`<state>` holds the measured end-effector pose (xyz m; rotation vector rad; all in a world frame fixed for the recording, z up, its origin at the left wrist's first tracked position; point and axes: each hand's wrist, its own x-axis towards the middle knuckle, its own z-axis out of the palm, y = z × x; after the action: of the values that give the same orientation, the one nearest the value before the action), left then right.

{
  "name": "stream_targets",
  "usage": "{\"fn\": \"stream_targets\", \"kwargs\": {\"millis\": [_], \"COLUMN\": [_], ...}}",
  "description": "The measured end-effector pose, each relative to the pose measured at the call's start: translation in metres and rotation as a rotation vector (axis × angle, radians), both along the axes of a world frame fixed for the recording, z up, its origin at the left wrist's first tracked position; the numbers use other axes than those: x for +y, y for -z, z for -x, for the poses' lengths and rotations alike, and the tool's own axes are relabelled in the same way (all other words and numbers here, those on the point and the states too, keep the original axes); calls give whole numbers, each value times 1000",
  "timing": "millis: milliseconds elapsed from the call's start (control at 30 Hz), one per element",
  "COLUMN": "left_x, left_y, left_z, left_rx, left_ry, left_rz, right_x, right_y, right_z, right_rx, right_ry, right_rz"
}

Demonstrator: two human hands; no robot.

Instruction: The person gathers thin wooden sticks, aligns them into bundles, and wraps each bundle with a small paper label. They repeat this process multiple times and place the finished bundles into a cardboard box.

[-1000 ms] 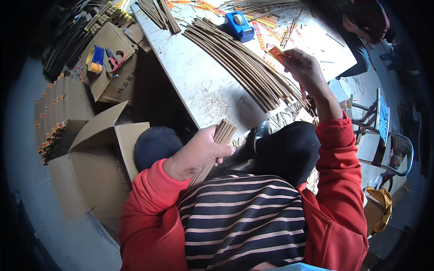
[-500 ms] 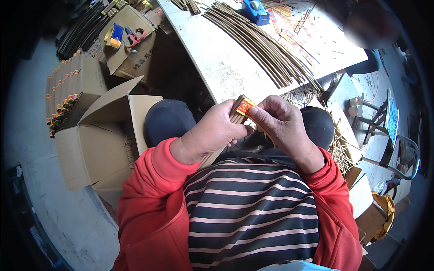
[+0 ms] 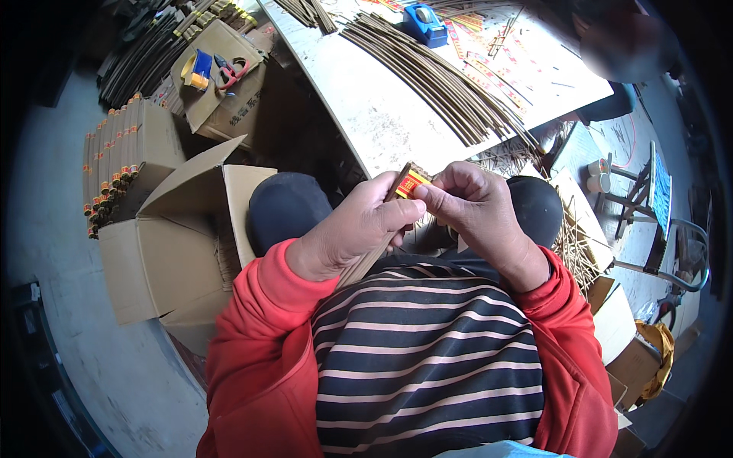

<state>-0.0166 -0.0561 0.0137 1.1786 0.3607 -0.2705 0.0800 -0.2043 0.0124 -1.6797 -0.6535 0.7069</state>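
Observation:
A bundle of thin brown sticks, which look like incense sticks (image 3: 365,264), slants over my lap. My left hand (image 3: 347,229) is wrapped round it near its upper end, with the thumb pressing at the lower edge of a red and yellow paper label (image 3: 410,185). That label lies around the bundle just below its tip. My right hand (image 3: 479,204) pinches the label's right side between thumb and fingers. The fingertips behind the bundle are hidden.
Long brown sticks (image 3: 427,72) lie on the white table (image 3: 366,107) ahead, near a blue tape dispenser (image 3: 425,24). An open cardboard box (image 3: 179,259) stands at my left, beside stacked labelled bundles (image 3: 114,156). Red-handled pliers (image 3: 230,72) rest on another box. Loose sticks (image 3: 576,248) lie at right.
My left thumb has moved up and right onto the label's lower edge. My right hand stays at the label with little movement. The whole view has shifted slightly.

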Motion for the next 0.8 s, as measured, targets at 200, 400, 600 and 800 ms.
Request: {"fn": "stream_targets", "kwargs": {"millis": [200,400,600,800], "left_x": [2,3,2,1], "left_y": [9,7,8,0], "left_z": [3,3,4,8], "left_rx": [-69,-57,-72,-46], "left_ry": [39,47,51,27], "left_rz": [-40,-35,-37,-14], "right_x": [1,-2,-5,-4], "right_y": [-7,-3,-5,0], "right_z": [-1,-2,-4,-1], "right_rx": [-39,67,-64,-79], "right_ry": [-32,-27,-43,-21], "right_rz": [66,73,88,-53]}}
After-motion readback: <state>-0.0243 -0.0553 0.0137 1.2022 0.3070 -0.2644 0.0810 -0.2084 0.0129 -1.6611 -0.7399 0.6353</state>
